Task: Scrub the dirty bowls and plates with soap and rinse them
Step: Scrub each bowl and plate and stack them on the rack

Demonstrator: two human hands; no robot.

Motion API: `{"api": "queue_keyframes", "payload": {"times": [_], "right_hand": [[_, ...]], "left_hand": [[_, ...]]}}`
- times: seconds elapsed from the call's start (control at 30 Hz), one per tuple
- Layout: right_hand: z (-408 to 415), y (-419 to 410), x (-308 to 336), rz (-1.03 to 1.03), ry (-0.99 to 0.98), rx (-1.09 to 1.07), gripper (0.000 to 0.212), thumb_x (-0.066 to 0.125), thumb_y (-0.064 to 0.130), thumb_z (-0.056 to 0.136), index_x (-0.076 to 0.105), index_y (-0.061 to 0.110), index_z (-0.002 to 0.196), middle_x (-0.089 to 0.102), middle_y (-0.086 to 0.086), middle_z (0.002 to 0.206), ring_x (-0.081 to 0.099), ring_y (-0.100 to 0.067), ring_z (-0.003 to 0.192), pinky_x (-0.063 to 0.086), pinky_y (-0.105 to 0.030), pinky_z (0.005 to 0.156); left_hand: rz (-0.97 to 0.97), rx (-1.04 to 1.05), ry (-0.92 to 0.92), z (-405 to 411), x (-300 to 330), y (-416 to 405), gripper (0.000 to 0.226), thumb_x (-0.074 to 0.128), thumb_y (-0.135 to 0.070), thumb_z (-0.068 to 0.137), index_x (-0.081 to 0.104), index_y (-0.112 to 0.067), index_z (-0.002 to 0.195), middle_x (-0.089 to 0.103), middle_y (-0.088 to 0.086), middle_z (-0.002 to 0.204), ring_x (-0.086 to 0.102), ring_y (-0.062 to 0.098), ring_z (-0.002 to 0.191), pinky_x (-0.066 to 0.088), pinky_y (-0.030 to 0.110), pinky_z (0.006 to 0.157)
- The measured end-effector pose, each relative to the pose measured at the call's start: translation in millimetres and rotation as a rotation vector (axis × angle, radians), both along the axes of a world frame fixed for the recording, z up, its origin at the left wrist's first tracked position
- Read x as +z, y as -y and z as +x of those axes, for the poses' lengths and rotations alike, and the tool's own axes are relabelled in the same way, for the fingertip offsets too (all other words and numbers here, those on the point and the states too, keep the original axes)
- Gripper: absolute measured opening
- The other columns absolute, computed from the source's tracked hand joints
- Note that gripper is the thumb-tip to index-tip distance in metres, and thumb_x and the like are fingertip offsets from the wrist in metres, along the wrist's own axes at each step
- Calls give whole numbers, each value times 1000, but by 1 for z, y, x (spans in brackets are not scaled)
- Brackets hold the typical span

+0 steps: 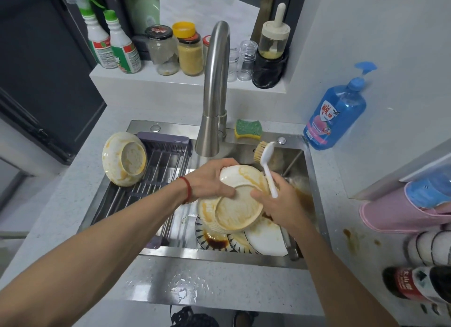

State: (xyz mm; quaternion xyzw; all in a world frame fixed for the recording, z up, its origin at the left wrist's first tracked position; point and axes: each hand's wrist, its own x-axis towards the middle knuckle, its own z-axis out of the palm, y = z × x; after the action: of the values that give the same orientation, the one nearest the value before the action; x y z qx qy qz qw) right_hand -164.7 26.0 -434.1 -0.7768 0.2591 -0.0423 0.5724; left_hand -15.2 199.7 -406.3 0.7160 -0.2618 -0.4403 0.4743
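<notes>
Brushed-metal sink (246,258), glossy bowl (240,213)

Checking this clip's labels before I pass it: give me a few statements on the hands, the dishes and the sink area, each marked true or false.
1. The right hand grips a white dish brush. True.
2. The left hand holds a stained cream bowl over the sink. True.
3. Water runs from the faucet. False: no stream shows.
4. The green and yellow sponge lies in the drying rack. False: it sits on the sink's back ledge.
5. A second stained bowl leans on the drying rack. True.
6. The blue soap bottle stands left of the sink. False: it stands to the right.
</notes>
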Motion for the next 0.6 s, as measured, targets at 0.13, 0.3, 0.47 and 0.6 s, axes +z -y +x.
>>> {"api": "queue_keyframes", "payload": {"times": [0.13, 0.3, 0.47, 0.6], "right_hand": [[-5, -1, -15, 201, -26, -148, 40, 78, 30, 90, 60, 29, 126, 70, 4, 99, 67, -7, 72, 50, -14, 52], [-10, -6, -39, 256, -112, -233, 52, 79, 41, 88, 53, 32, 132, 67, -5, 92, 54, -9, 56, 43, -27, 42], [-7, -7, -26, -223, -232, 9, 42, 42, 36, 107, 42, 35, 149, 63, -1, 92, 56, -13, 71, 48, -32, 59], [-5, -31, 6, -521, -227, 361, 47, 34, 24, 110, 34, 28, 157, 64, -6, 84, 59, -23, 73, 52, -44, 64]], "left_hand": [[-52, 234, -133, -11, -8, -14, 51, 89, -6, 77, 63, -11, 120, 77, 14, 110, 77, 37, 94, 63, 56, 79], [-53, 489, -206, -46, -40, -24, 51, 88, 2, 74, 60, -11, 114, 74, 14, 112, 77, 33, 92, 64, 49, 71], [32, 471, -24, -40, -47, -18, 44, 85, 5, 75, 60, -18, 104, 74, 4, 100, 75, 24, 90, 61, 30, 66], [126, 424, 188, -29, -48, -17, 47, 83, 9, 69, 61, -20, 98, 70, -5, 92, 67, 16, 85, 56, 23, 67]]}}
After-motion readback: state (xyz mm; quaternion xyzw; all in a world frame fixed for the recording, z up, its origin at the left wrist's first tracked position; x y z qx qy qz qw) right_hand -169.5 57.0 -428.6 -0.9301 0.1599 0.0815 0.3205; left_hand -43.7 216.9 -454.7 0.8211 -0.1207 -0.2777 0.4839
